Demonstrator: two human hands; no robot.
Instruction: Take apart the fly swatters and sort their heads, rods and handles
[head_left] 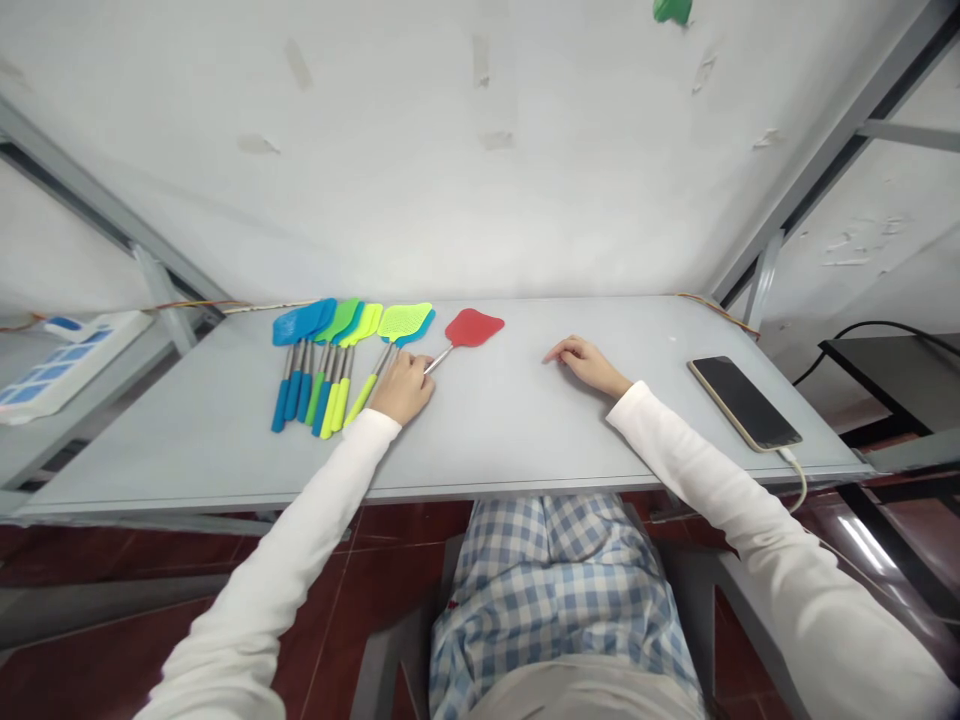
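Note:
My left hand (403, 388) rests on the grey table top (495, 440) with its fingers around the thin metal handle of a red fly swatter (474, 327). The swatter's red head lies flat beyond the hand. Just left of that hand, a lime-yellow fly swatter (405, 321) lies at the edge of a tight row of blue, green and yellow fly swatters (315, 335), their heads overlapping. My right hand (589, 365) rests on the table farther right, loosely curled and holding nothing.
A black smartphone (742, 402) with a charging cable lies near the table's right edge. A white power strip (71, 365) sits on a shelf to the left. Grey metal frame bars flank the table, and a white wall stands behind it.

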